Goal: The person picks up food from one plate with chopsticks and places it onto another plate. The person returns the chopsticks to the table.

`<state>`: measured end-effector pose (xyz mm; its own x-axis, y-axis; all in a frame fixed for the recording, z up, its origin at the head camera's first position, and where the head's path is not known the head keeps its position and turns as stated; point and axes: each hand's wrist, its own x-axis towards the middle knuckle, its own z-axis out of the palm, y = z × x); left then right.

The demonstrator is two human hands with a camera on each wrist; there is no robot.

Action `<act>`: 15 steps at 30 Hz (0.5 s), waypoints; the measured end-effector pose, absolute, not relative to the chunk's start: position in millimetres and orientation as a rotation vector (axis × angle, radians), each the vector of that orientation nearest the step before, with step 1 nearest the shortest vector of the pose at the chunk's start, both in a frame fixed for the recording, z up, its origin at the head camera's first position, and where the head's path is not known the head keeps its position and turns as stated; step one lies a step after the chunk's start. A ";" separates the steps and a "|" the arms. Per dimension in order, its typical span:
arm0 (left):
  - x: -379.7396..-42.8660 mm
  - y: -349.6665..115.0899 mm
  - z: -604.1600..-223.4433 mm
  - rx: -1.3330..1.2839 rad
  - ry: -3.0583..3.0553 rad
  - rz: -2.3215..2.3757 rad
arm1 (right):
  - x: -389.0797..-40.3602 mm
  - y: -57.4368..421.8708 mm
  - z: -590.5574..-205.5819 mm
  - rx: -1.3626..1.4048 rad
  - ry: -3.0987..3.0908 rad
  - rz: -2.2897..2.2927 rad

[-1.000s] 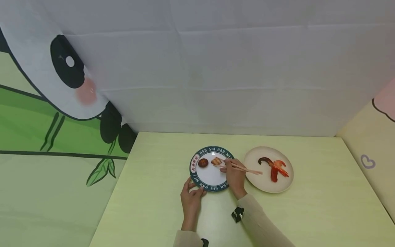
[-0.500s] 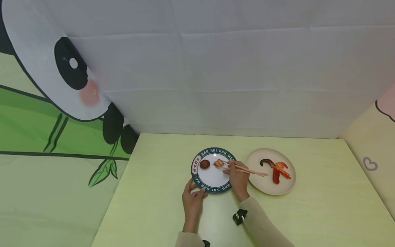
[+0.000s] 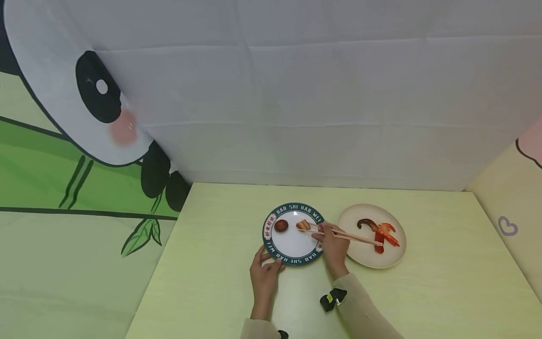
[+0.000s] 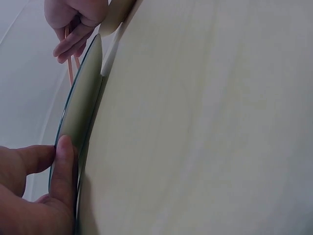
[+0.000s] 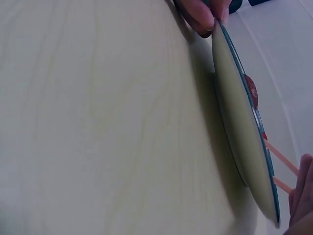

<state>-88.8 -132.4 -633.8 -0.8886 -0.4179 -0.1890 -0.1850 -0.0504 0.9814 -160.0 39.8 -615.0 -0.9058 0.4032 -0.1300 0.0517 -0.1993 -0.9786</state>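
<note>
A white plate with a lettered green rim lies on the table. My left hand pinches its near-left rim; in the left wrist view the thumb and fingers of that hand are at the plate's edge. My right hand holds a pair of wooden chopsticks over the plate's right side. Their tips are at a small golden-brown food piece. Left of it sits a round dark brown mushroom cap. In the right wrist view the chopsticks reach past the rim.
To the right stands a cream plate bearing a dark curled tentacle-like piece and red food pieces. The chopsticks' rear ends overlap it. The pale yellow table meets a white cloth wall behind.
My right hand has moved a little to the right, and the chopsticks' rear ends have swung right. The golden-brown piece has shifted slightly right. The left hand keeps its hold on the rim.
</note>
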 end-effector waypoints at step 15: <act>-87.2 -132.2 -632.3 0.657 -2.018 -2.078 | -154.5 51.0 -611.6 -0.702 -1.745 2.300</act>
<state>-87.2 -132.2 -632.3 -0.8883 -0.4177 -0.1911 -0.1787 -0.0689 0.9815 -154.5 51.0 -611.6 -0.8746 0.4071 -0.2633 0.1441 -0.3004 -0.9429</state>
